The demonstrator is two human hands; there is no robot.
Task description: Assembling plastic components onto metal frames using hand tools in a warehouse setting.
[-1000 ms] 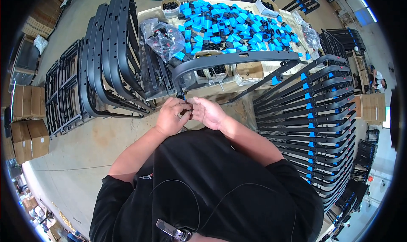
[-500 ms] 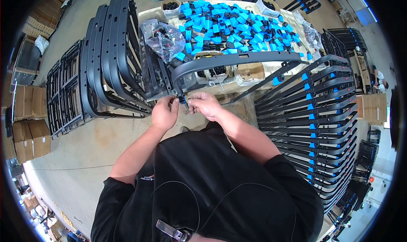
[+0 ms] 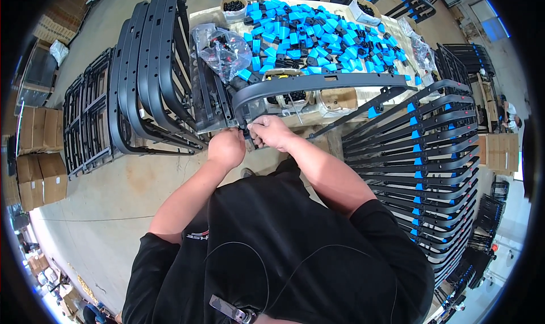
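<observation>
A black curved metal frame (image 3: 318,84) lies along the near edge of the table, its left end bending down toward me. At that end, my left hand (image 3: 226,149) is closed, with its fingertips against the frame's lower corner; what they grip is hidden. My right hand (image 3: 271,133) is pinched just right of the same corner, its thumb and fingertips together on something too small to make out. Under the frame, an open box of small black parts (image 3: 286,99) has a thin metal tool (image 3: 296,109) leaning on it. A blue-and-black corner piece (image 3: 374,112) sits on the frame's right-hand bar.
Blue and black plastic pieces (image 3: 323,37) are heaped across the table, beside a clear bag (image 3: 222,53) of parts. Black frames stand upright at left (image 3: 149,68); a stack with blue pieces (image 3: 417,171) rises close on my right. Cardboard boxes (image 3: 42,132) stand far left.
My left hand has moved slightly right and turned, so its fingers are now more hidden. The right hand has shifted slightly up, closer to the frame's corner. The view has shifted slightly.
</observation>
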